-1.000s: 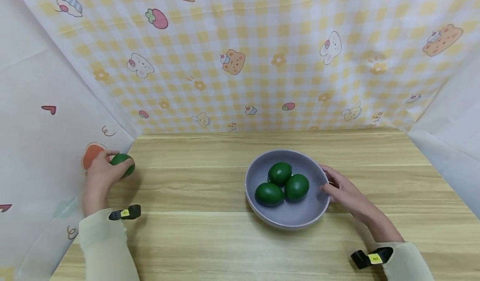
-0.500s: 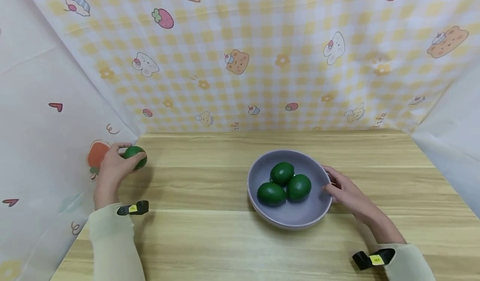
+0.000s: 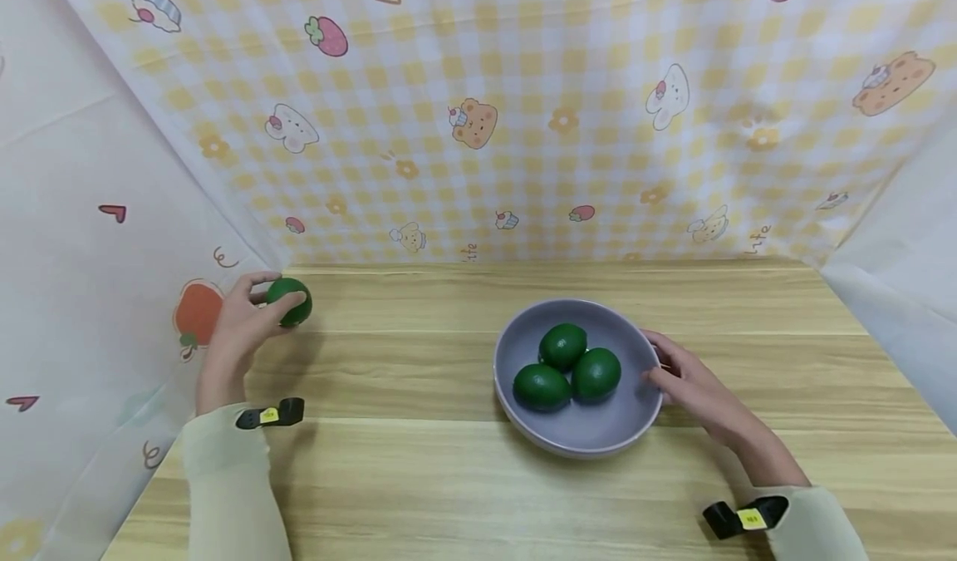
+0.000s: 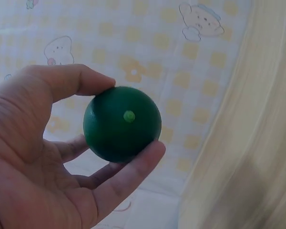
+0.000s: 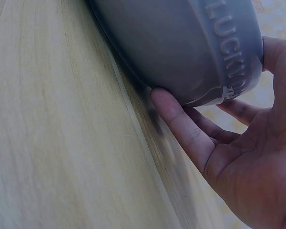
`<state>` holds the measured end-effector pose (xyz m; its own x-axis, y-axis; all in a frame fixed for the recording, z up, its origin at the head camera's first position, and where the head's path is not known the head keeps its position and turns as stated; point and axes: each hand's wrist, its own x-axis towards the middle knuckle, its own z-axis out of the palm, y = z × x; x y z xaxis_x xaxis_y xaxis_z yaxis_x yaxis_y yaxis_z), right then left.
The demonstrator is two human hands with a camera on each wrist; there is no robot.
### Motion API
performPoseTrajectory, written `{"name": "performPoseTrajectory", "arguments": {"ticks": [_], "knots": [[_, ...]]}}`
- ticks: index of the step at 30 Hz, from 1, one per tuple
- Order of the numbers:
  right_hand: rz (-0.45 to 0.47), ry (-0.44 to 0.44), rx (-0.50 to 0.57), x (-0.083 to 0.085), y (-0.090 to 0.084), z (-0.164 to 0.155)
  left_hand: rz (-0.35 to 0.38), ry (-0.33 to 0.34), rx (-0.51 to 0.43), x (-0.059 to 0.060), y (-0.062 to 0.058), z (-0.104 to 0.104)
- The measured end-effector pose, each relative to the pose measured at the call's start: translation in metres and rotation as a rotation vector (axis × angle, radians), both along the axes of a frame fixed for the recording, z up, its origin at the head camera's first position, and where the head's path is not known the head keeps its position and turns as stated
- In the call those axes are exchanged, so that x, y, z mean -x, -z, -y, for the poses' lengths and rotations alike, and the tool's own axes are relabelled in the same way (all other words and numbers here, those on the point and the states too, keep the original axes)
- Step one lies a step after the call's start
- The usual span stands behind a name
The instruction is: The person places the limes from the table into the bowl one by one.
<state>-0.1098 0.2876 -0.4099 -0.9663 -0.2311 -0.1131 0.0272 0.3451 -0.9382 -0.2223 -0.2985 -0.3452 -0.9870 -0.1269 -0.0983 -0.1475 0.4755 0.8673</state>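
In the head view my left hand holds a dark green lime above the table's far left corner. Thumb and fingers pinch it from both sides, and a pale stem nub shows on the lime in the left wrist view. Right of the middle, a grey-purple bowl contains three more limes lying close together. My right hand grips the bowl's right side, thumb over the rim and fingers against the outer wall. Raised letters show on the bowl's wall in the right wrist view.
The wooden table ends at a yellow checked cloth hanging behind it. A white printed sheet closes off the left side, close beside my left arm, and another white sheet stands on the right.
My left hand has carried the lime to the right and slightly farther back, away from the left sheet. My right hand keeps its grip on the bowl.
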Motion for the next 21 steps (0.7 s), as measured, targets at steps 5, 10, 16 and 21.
{"name": "performPoseTrajectory", "arguments": {"ticks": [5,10,16,21], "knots": [[0.007,0.001,0.0,0.0,0.0,0.0,0.015,0.04,-0.055,0.002,-0.003,-0.01],[0.005,-0.003,0.0,0.0,0.0,0.0,-0.001,0.072,-0.073,0.004,-0.003,-0.018],[0.009,0.001,-0.002,0.0,-0.001,-0.001,-0.003,0.105,-0.074,0.005,-0.006,-0.023],[0.007,0.002,-0.004,0.0,-0.001,-0.001,-0.002,0.137,-0.067,0.004,-0.008,-0.03]]}}
